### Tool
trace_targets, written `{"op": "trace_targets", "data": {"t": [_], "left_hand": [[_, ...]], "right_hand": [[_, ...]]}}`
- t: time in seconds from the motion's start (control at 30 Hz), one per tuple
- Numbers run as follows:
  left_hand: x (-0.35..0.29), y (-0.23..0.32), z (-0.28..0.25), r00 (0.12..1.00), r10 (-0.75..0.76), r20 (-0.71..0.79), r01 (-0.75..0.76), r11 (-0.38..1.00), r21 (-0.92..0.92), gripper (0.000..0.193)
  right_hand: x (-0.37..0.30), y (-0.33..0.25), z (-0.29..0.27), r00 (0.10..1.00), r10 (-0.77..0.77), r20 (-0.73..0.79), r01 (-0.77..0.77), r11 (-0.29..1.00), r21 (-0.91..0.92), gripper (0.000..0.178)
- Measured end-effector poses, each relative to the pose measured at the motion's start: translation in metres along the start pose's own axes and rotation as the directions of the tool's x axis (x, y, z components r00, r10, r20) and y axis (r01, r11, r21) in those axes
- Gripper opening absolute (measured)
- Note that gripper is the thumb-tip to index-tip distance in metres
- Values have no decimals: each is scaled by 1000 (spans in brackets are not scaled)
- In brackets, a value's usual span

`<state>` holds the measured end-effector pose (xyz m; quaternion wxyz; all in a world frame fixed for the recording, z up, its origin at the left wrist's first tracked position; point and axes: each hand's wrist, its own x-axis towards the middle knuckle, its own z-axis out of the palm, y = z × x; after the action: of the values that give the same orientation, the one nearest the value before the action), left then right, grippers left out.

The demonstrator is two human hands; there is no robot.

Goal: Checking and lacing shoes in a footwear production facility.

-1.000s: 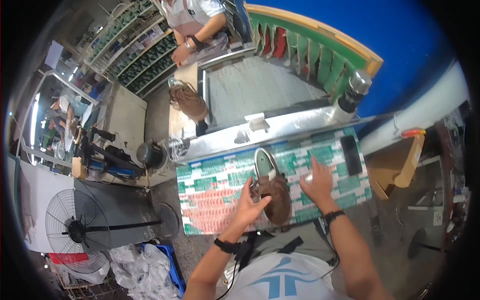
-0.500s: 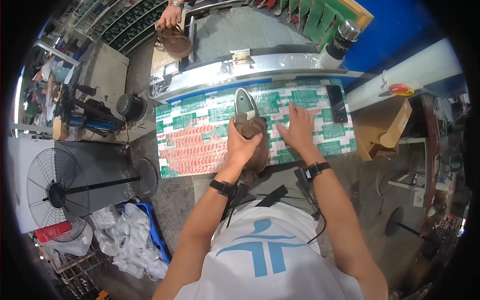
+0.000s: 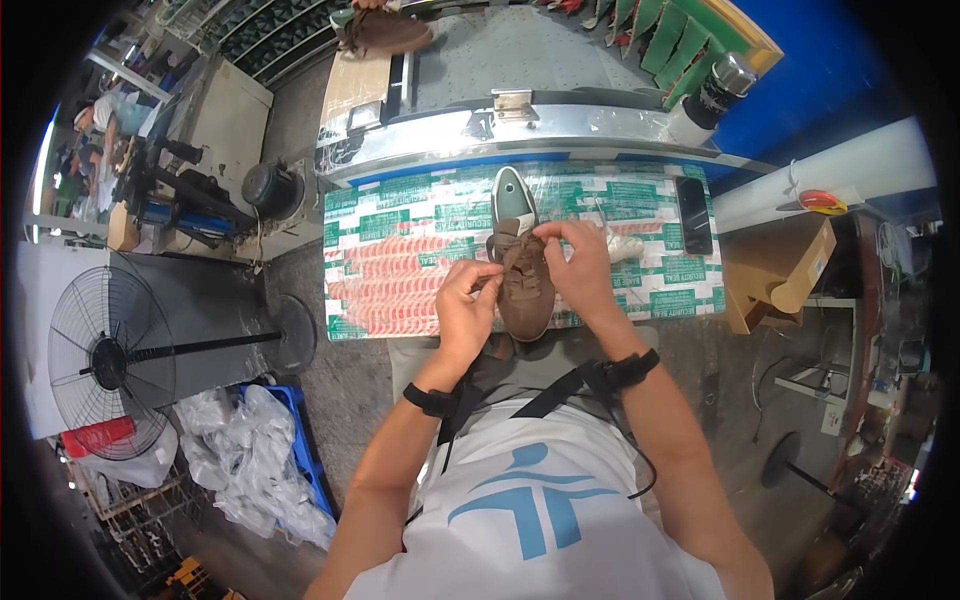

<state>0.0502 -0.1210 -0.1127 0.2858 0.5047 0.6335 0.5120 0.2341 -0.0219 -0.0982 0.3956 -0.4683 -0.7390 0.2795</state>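
Note:
A brown lace-up shoe (image 3: 527, 305) lies flat on the work table, its toe pointing toward me. The green insole (image 3: 510, 190) shows in its heel opening at the far end. My left hand (image 3: 468, 308) is closed in a pinch at the left side of the shoelace (image 3: 520, 255). On the other side, my right hand (image 3: 580, 265) pinches near the top of the lacing, by the tongue. The lace ends between the fingers are too small to see clearly.
Green, white and red printed tape covers the table (image 3: 390, 290). A phone (image 3: 693, 215) lies at its right end, with a crumpled whitish bundle (image 3: 625, 246) nearer. Behind runs a metal-edged conveyor (image 3: 470, 65), where another person's hand holds a brown shoe (image 3: 388, 32). A flask (image 3: 712, 95) stands right.
My left hand has let go of the shoe's body and moved to the laces. My open right hand has come left and closed there. The other person's shoe has moved farther away.

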Motion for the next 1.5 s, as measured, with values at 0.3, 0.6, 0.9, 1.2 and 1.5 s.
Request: {"op": "trace_targets", "data": {"t": [0.3, 0.6, 0.9, 1.2, 1.5], "left_hand": [[-12, 2, 8, 992, 128, 2, -128, 990, 52, 18], [-7, -19, -8, 883, -452, 123, 447, 733, -513, 15], [-23, 4, -2, 907, -307, 290, 383, 887, -259, 16], [7, 4, -7, 992, -95, 83, 97, 995, -15, 14], [39, -14, 14, 999, -39, 6, 38, 984, 177, 24]], "right_hand": [[29, -21, -9, 908, -248, 337, 342, 903, -259, 20], [-1, 20, 16, 947, 297, 123, -321, 864, 387, 19], [-33, -8, 5, 688, 518, 508, -720, 576, 387, 26], [-36, 10, 14, 835, 439, 331, -542, 758, 364, 30], [2, 2, 4, 923, 140, 359, -217, 959, 184, 27]]}}
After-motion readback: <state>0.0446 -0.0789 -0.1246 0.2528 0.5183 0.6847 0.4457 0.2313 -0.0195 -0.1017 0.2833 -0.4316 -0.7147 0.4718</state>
